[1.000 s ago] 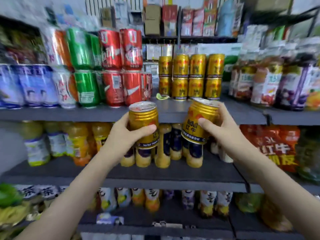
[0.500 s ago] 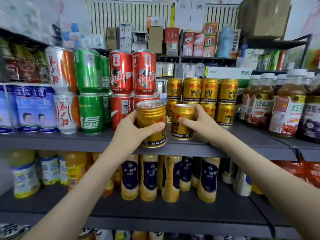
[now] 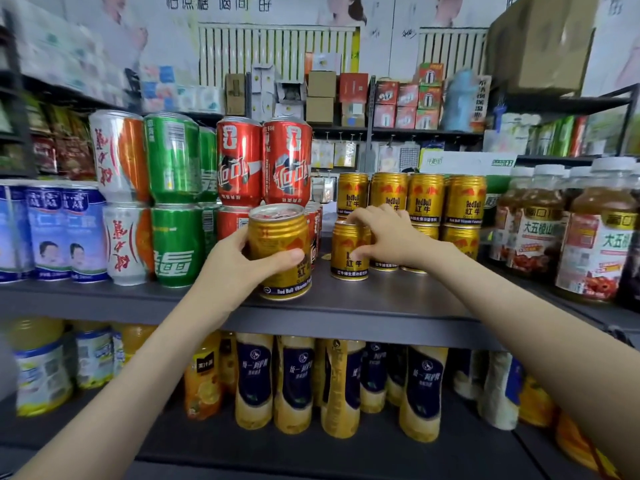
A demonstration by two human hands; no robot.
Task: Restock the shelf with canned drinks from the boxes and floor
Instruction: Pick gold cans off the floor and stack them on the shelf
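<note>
My left hand (image 3: pixel 239 268) grips a gold Red Bull can (image 3: pixel 282 244), whose base rests at the front edge of the grey shelf (image 3: pixel 381 306). My right hand (image 3: pixel 394 237) holds a second gold can (image 3: pixel 348 252) from above and behind; that can stands upright on the shelf in front of the stacked gold cans (image 3: pixel 426 199). Those stacked cans form two layers just behind my right hand.
Red cola cans (image 3: pixel 263 161), green cans (image 3: pixel 173 199) and white-orange cans (image 3: pixel 119 199) are stacked left of the gold ones. Juice bottles (image 3: pixel 599 233) stand at the right. Yellow bottles (image 3: pixel 298 382) fill the shelf below. Bare shelf lies in front of the gold stack.
Both hands lifted their cans from below the shelf up onto it. The right can now stands deeper, against the gold stack; the left can has come down onto the shelf's front edge.
</note>
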